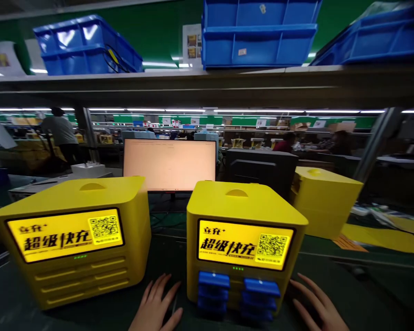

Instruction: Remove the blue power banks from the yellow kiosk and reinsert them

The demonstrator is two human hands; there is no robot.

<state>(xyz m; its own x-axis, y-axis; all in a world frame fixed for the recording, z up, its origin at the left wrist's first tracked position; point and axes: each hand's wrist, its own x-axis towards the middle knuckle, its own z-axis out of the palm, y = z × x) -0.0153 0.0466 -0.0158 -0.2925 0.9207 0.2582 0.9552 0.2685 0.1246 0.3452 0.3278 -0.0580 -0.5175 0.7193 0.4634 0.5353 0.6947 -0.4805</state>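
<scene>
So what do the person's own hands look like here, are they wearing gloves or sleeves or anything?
No gloves: both the left hand and the right hand are bare, with slim fingers and short, plain nails. No rings, watch or wristband show on the parts in view. No sleeve or cuff reaches into the picture; only the hands and the start of the wrists are visible at the bottom edge, so what is worn further up cannot be told.

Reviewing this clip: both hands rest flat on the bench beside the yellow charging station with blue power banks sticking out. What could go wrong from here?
1. The blue power banks stick out of the middle charging station; the left hand or right hand, flat on the bench either side, could knock one if it swings inward.
2. The third yellow unit sits skewed behind, so pushing the station back may bump it.
</scene>
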